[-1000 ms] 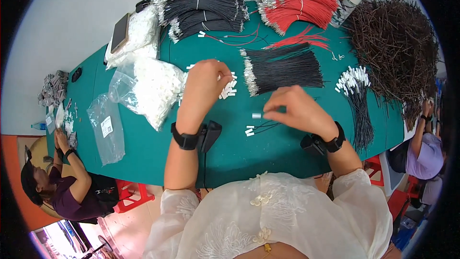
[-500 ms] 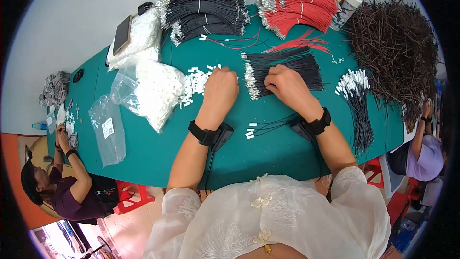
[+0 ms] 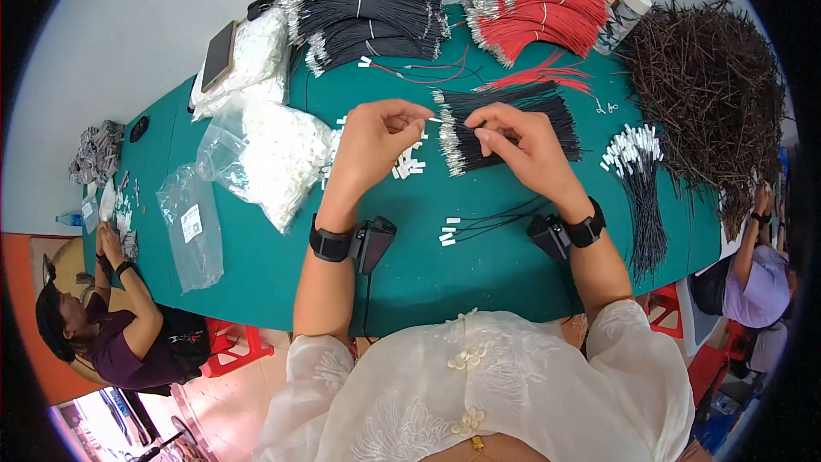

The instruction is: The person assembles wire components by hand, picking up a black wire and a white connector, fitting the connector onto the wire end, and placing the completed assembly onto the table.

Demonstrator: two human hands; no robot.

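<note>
Between thumb and index finger, my left hand pinches a small white connector housing, just left of the wires' metal-tipped ends. My right hand is closed in a pinch over the row of loose black wires, facing the left. It appears to grip one black wire, barely visible against the others. A scatter of white housings lies beside and partly under my left hand. Nearer me, several black wires with white housings on their ends lie between my forearms.
A bag of white housings and a flat clear bag lie left. Bundled black wires and red wires stand behind. On the right are finished-looking wires with white ends and a dark tangled heap. Other people sit at both sides.
My left hand has lifted from the scattered housings and moved right with one in its fingertips. My right hand has turned its fingers toward it, shifting slightly right.
</note>
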